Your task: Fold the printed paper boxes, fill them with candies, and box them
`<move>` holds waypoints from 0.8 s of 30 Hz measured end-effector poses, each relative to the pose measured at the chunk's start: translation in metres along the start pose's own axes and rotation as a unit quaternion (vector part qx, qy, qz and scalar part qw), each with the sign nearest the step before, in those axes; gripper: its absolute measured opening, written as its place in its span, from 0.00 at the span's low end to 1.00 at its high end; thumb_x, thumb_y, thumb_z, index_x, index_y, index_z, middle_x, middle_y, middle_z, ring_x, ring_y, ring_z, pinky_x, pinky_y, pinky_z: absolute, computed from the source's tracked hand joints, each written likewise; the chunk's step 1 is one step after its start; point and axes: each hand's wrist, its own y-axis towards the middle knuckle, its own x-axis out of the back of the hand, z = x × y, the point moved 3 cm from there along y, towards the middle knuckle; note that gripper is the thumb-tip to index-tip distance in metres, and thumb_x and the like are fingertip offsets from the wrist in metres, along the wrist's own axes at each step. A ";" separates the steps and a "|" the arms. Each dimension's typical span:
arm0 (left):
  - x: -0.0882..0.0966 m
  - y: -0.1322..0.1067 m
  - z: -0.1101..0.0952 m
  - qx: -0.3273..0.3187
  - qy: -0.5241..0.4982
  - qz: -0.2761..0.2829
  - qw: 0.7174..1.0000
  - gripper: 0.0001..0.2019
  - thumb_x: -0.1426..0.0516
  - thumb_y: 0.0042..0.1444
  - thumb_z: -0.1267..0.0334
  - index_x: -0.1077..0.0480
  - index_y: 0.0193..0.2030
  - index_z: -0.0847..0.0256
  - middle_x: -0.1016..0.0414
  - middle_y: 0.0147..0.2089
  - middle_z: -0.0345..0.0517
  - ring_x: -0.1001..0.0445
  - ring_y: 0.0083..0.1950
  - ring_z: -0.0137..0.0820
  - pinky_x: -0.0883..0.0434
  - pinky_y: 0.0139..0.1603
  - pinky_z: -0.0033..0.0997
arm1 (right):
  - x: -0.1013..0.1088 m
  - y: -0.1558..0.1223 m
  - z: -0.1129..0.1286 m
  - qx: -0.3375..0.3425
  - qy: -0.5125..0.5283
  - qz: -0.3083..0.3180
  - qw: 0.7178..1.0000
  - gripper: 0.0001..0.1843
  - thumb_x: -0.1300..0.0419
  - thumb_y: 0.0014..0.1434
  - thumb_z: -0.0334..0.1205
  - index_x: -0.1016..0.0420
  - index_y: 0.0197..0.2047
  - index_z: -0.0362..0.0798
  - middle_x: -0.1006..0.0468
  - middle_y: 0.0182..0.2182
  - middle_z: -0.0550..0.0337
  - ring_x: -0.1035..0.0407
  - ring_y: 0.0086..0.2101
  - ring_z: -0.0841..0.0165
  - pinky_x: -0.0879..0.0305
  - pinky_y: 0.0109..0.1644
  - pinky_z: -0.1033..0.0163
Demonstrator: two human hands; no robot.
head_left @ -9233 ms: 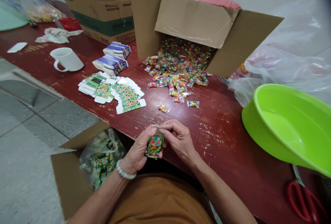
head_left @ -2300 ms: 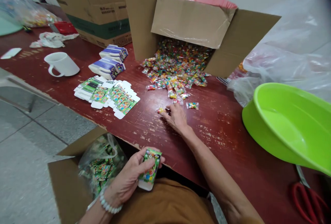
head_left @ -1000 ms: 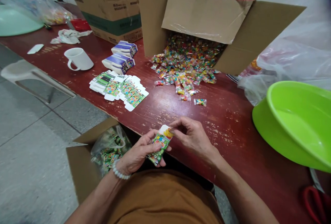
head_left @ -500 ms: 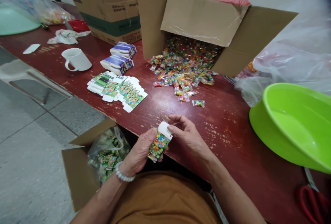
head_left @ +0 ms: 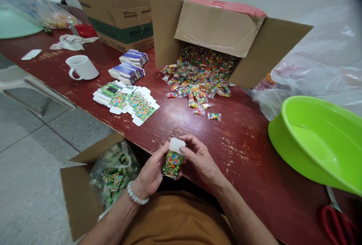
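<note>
My left hand [head_left: 151,171] grips a small green printed carton [head_left: 172,162] upright at the near edge of the red table [head_left: 246,154]. The carton's white top flap stands open. My right hand [head_left: 198,158] closes its fingers on the carton's right side near the flap. Wrapped colourful candies [head_left: 198,82] spill from a cardboard box [head_left: 220,30] lying on its side at the back. One loose candy [head_left: 214,116] lies apart from the pile.
Flat green cartons [head_left: 127,99] and purple boxes [head_left: 130,65] lie left, beside a white mug [head_left: 82,67]. A lime green basin [head_left: 319,143] sits right, red scissors [head_left: 336,222] near it. A floor box [head_left: 93,184] holds bagged filled cartons. Plastic bags lie behind the basin.
My right hand picked a candy from the table and brought it to the carton in my left hand. The candy is out of sight now and both hands hold the carton lower, nearer me.
</note>
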 end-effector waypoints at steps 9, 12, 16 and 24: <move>0.008 0.003 0.001 -0.075 0.041 -0.036 0.996 0.15 0.35 0.54 0.52 0.26 0.34 0.63 0.24 0.28 0.41 0.26 0.25 0.29 0.25 0.24 0.28 | -0.002 -0.003 0.023 0.286 -0.291 -0.071 0.910 0.06 0.38 0.62 0.41 0.21 0.35 0.50 0.19 0.34 0.56 0.25 0.36 0.65 0.28 0.43 0.59; 0.007 0.002 0.002 0.015 0.047 -0.011 0.999 0.21 0.40 0.58 0.44 0.25 0.42 0.63 0.24 0.27 0.43 0.26 0.22 0.31 0.26 0.21 0.31 | 0.000 -0.006 0.027 0.311 -0.352 -0.030 0.882 0.08 0.41 0.65 0.39 0.20 0.38 0.51 0.17 0.35 0.55 0.23 0.37 0.65 0.28 0.46 0.58; 0.004 0.001 -0.001 0.038 0.025 0.004 0.999 0.27 0.45 0.61 0.42 0.28 0.57 0.59 0.21 0.33 0.47 0.26 0.22 0.32 0.25 0.21 0.32 | -0.001 -0.005 0.024 0.272 -0.298 0.007 0.915 0.06 0.39 0.62 0.37 0.20 0.36 0.50 0.16 0.41 0.54 0.22 0.43 0.64 0.28 0.50 0.58; 0.005 0.000 0.001 -0.007 0.034 -0.035 0.999 0.26 0.46 0.63 0.44 0.27 0.59 0.61 0.19 0.36 0.50 0.24 0.27 0.31 0.25 0.25 0.28 | -0.002 0.013 0.009 0.038 -0.093 -0.035 0.994 0.13 0.29 0.50 0.46 0.21 0.33 0.46 0.16 0.34 0.55 0.26 0.27 0.69 0.28 0.30 0.63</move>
